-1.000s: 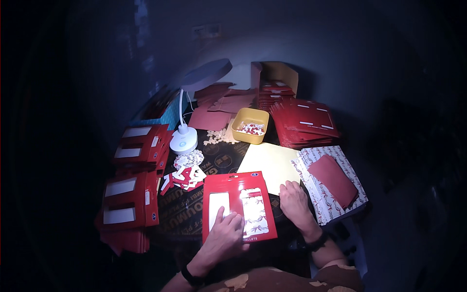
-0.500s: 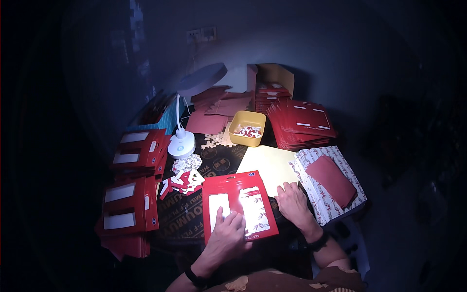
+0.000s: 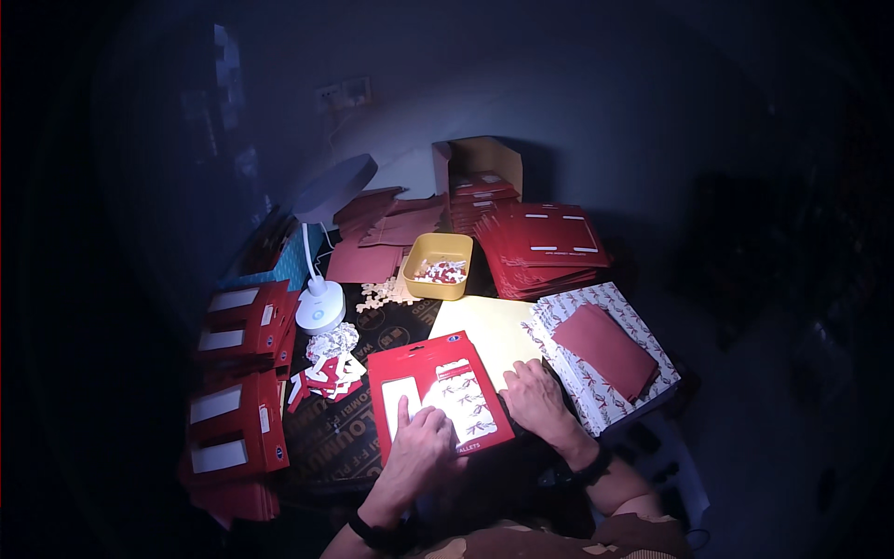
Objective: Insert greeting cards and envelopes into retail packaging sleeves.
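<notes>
In front of me lies a flat red cardboard wallet pack (image 3: 415, 361) with two cut-out windows; a patterned white sheet shows in the right one. My left hand (image 3: 421, 445) rests on its lower part, index finger stretched out over the left window and the other fingers bent. Its thumb is hidden. Just right of the pack, my right hand (image 3: 538, 401) has bent fingers drawn together at the edge of a cream sheet (image 3: 489, 326). Whether anything is pinched under those fingertips is hidden. The pack overlaps the sheet's near left corner.
Red packs (image 3: 228, 419) are stacked at the left, more (image 3: 549, 238) at the far right. A lamp (image 3: 319, 307), paper scraps (image 3: 328, 373) and a yellow tub (image 3: 440, 284) of small pieces stand between. A dark red envelope (image 3: 605, 349) tops patterned sheets (image 3: 582, 312) at the right.
The whole view has shifted, so things on the table appear further left and mostly a little lower. Both hands keep nearly the same places on the pack and the cream sheet.
</notes>
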### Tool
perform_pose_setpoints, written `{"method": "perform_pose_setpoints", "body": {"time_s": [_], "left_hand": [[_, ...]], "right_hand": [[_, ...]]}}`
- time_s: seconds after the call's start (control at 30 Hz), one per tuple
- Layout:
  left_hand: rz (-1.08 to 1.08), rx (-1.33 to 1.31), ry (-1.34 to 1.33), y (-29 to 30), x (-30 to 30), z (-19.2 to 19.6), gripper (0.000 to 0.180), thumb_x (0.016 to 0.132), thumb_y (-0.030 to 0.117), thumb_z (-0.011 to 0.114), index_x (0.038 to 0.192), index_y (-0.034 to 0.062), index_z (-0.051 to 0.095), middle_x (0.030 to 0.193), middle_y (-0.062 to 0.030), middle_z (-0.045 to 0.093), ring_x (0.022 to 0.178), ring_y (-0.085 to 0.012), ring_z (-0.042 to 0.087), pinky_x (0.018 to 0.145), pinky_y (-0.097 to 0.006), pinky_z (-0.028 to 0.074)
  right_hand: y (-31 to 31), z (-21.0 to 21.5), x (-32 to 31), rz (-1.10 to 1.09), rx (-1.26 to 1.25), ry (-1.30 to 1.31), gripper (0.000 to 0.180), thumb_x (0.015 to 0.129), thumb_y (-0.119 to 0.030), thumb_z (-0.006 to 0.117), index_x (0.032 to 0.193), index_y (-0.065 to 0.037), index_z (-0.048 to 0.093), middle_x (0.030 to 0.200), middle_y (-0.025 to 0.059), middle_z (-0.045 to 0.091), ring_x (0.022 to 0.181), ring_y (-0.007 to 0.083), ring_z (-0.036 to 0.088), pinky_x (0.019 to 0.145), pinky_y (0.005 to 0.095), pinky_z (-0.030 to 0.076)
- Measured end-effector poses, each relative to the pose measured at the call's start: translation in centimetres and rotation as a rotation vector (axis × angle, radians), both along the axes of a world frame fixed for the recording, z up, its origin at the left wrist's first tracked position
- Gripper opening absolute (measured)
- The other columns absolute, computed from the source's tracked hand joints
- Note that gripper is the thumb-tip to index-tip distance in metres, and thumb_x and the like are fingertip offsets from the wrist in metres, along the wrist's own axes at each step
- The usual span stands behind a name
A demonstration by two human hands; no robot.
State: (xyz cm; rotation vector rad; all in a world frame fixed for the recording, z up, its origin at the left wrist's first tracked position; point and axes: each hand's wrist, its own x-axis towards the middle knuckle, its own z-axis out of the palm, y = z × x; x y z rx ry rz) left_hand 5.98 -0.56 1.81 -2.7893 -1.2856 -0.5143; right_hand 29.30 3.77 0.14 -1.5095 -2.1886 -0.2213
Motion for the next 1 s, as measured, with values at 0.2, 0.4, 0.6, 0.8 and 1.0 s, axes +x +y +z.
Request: {"method": "perform_pose_setpoints", "body": {"time_s": [0.2,0.4,0.6,0.8,1.0], "left_hand": [[0.048,0.002,0.012,0.5,-0.7,0.4,0.052,0.075,0.042,0.078,0.104,0.0014,0.063,0.114,-0.014,0.058,0.117,-0.0301,0.054,0.108,-0.064,0.026],[0.005,0.009,-0.017,1.8,-0.1,-0.3,0.055,0.081,0.054,0.07,0.099,0.0028,0.061,0.104,-0.0105,0.055,0.111,-0.027,0.054,0.104,-0.07,0.026],[0.034,-0.005,0.016,1.8,-0.2,-0.7,0.075,0.078,0.059,0.07,0.119,-0.0019,0.057,0.113,-0.0128,0.054,0.118,-0.028,0.051,0.108,-0.067,0.025],[0.028,-0.027,0.03,2.1,-0.3,-0.3,0.077,0.077,0.061,0.067,0.118,-0.0036,0.059,0.122,-0.0153,0.054,0.124,-0.0292,0.048,0.108,-0.067,0.026],[0.045,-0.04,0.071,1.2,-0.8,1.1,0.07,0.076,0.055,0.073,0.113,-0.0025,0.059,0.112,-0.0134,0.056,0.115,-0.0283,0.053,0.106,-0.068,0.028]], "right_hand": [[0.5,-0.3,-0.5,0.018,0.071,-0.045,0.023,0.084,-0.023,0.067,0.088,0.0,0.068,0.093,0.0155,0.064,0.096,0.0303,0.058,0.085,0.0387,0.049],[0.4,0.1,0.4,0.088,0.109,-0.084,0.018,0.085,-0.018,0.061,0.085,-0.001,0.067,0.088,0.0151,0.062,0.091,0.0308,0.056,0.086,0.0412,0.043],[-0.2,0.0,0.0,0.02,-0.046,0.052,0.018,0.082,-0.011,0.065,0.09,0.005,0.065,0.096,0.0194,0.058,0.096,0.035,0.053,0.088,0.0436,0.044],[0.3,-1.3,0.5,0.066,0.113,0.067,0.02,0.083,-0.014,0.062,0.09,0.004,0.065,0.1,0.0204,0.06,0.098,0.0349,0.053,0.09,0.0432,0.044],[0.0,0.3,-0.9,0.062,-0.016,0.078,0.033,0.083,-0.018,0.068,0.107,0.004,0.064,0.11,0.0211,0.061,0.105,0.0352,0.054,0.095,0.0411,0.044]]}}
